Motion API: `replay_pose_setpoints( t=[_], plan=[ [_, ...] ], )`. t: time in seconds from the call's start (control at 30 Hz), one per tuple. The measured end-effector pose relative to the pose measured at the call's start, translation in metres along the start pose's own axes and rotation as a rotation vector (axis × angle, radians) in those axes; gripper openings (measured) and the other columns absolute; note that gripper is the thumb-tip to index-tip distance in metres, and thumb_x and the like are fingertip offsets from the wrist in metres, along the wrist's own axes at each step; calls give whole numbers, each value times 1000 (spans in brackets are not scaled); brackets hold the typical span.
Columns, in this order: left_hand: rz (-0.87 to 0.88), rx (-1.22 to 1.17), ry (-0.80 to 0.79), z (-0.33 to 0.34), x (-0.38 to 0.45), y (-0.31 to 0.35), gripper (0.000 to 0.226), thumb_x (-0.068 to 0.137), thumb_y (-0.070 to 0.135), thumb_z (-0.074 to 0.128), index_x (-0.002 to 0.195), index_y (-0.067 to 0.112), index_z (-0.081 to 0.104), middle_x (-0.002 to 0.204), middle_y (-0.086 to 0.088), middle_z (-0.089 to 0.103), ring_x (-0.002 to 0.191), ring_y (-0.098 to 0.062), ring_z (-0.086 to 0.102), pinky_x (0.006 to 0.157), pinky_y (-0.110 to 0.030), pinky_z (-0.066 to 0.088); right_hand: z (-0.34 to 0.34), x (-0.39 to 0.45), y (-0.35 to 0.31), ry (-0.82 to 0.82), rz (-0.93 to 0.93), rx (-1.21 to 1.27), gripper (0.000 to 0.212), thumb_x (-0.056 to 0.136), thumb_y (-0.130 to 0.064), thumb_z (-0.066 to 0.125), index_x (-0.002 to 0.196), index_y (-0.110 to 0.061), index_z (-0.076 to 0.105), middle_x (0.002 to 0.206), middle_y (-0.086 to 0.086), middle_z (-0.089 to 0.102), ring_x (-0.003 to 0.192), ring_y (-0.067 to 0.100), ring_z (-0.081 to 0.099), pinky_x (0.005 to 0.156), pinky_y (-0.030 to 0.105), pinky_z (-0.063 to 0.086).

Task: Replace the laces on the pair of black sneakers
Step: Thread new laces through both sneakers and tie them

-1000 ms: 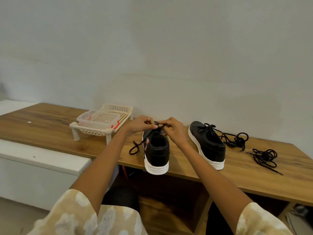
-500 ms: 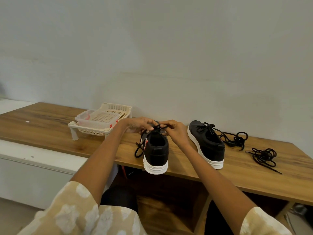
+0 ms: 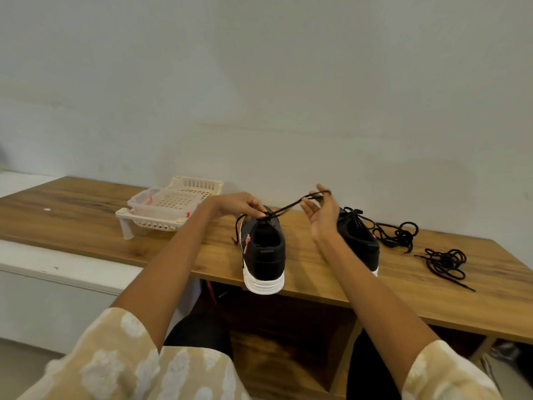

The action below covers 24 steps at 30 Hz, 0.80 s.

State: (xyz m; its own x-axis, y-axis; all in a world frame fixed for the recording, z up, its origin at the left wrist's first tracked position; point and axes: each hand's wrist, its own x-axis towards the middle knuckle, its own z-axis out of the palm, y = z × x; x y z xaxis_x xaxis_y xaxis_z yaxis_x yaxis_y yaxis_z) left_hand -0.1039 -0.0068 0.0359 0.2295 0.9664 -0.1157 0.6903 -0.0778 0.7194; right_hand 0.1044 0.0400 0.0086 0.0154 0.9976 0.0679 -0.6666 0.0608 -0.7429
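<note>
A black sneaker with a white sole [image 3: 264, 255] stands at the front edge of the wooden table [image 3: 317, 278], heel towards me. My left hand [image 3: 239, 204] pinches its black lace [image 3: 288, 209] at the top eyelets. My right hand [image 3: 321, 212] is raised to the right, with the lace end looped over its fingers and stretched taut. The second black sneaker [image 3: 359, 241] sits to the right, partly behind my right forearm, with a lace in it.
A cream plastic rack [image 3: 173, 209] stands on the table at the left. Two loose bundles of black lace lie at the right, one [image 3: 399, 235] near the second sneaker and one [image 3: 445, 264] further right. A white wall runs behind.
My right hand has left the sneaker's tongue and moved up and to the right, drawing the lace out taut. My left hand stays at the eyelets.
</note>
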Motion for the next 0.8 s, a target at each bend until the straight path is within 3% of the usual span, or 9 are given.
replay_pose_setpoints(
  t=[0.17, 0.27, 0.37, 0.47, 0.53, 0.57, 0.63, 0.7, 0.8],
  plan=[
    [39, 45, 140, 10, 9, 0, 26, 89, 19, 64, 102, -4, 67, 78, 4, 62, 66, 0, 55, 66, -11, 43, -3, 21, -34, 68, -60, 47, 35, 101, -38, 39, 94, -10, 59, 76, 7, 56, 64, 18, 58, 62, 30, 58],
    [50, 46, 143, 11, 9, 1, 22, 90, 20, 63, 97, 0, 68, 76, 2, 62, 59, 3, 54, 63, -10, 44, -5, 29, -40, 86, -62, -69, 26, 102, -28, 40, 98, -9, 58, 79, 6, 56, 68, 17, 57, 61, 28, 56],
    [67, 47, 153, 12, 7, 2, 13, 90, 19, 62, 85, 9, 68, 72, 2, 62, 55, 3, 53, 59, -11, 44, -14, 34, -26, -86, 24, -695, 24, 97, 1, 37, 109, -5, 57, 85, 8, 54, 69, 17, 54, 53, 24, 49],
    [86, 39, 190, 16, 7, 6, 18, 89, 16, 62, 72, 14, 66, 66, 4, 58, 59, -1, 51, 61, -14, 40, -21, 32, -7, -364, 12, -1421, 42, 90, 8, 35, 127, -2, 52, 117, 16, 52, 90, 25, 57, 75, 33, 50],
    [81, -5, 221, 18, 8, 5, 25, 88, 15, 63, 63, 16, 63, 60, 2, 53, 54, -4, 46, 57, -17, 38, -17, 24, 0, -476, -149, -1634, 49, 86, 6, 39, 131, -6, 52, 131, 16, 44, 116, 29, 48, 93, 35, 44],
    [71, -38, 232, 18, 9, 3, 27, 87, 15, 64, 60, 15, 62, 57, 1, 50, 50, -6, 44, 54, -20, 36, -13, 21, 3, -530, -213, -1593, 46, 86, 4, 43, 128, -10, 56, 129, 14, 45, 118, 26, 46, 95, 33, 42],
    [33, -101, 241, 19, 10, 0, 26, 86, 17, 64, 62, 11, 59, 54, -1, 44, 47, -10, 37, 49, -22, 31, -3, 11, 8, -672, -223, -1440, 20, 92, -10, 54, 100, -20, 69, 101, 1, 60, 96, 11, 56, 82, 21, 44],
    [-7, -156, 237, 21, 9, -1, 24, 87, 21, 63, 68, 8, 57, 54, -1, 41, 46, -11, 33, 45, -21, 26, 6, 3, 8, -783, -213, -1457, 27, 93, -24, 59, 67, -28, 62, 62, -15, 54, 62, 0, 47, 60, 16, 34],
    [-30, -293, 167, 22, 3, -2, 23, 93, 24, 57, 75, 11, 60, 55, 2, 42, 42, -7, 31, 42, -19, 21, 5, 5, 8, -725, -294, -1445, 29, 90, -33, 63, 71, -11, 68, 58, -4, 51, 55, 7, 41, 56, 24, 30]
  ],
)
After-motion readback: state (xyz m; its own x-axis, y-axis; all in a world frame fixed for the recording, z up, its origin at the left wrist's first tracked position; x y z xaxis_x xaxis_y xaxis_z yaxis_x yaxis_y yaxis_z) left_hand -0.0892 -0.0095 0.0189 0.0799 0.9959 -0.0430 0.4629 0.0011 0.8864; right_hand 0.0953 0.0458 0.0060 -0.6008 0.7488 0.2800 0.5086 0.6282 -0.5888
